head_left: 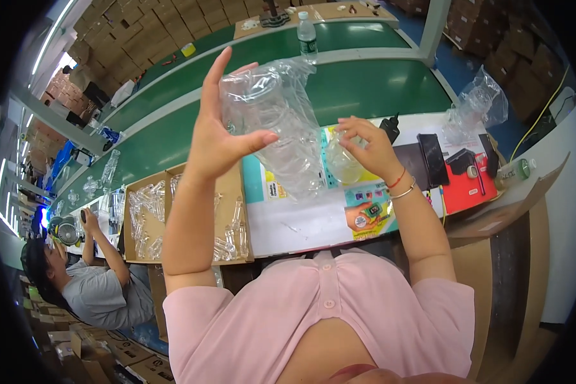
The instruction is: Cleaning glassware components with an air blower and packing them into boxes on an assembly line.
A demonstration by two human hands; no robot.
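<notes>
My left hand (217, 131) is raised, its thumb and fingers spread wide around a clear plastic bag (291, 137) with a transparent cylindrical vessel inside. Some of those fingers are hidden behind the bag. My right hand (370, 148), a red string and a bangle on its wrist, has bent fingers on a clear rounded glass piece (344, 165) just right of the bag. Both pieces are above a white worktop (294, 224) covered with colourful printed sheets.
A cardboard tray (148, 256) of small glass tubes sits left. Rightward lie a black phone (432, 160), a red box (464, 195) and another bagged glass piece (477, 109). A water bottle (307, 38) stands on the green bench (377, 89). A co-worker (102, 288) sits at left.
</notes>
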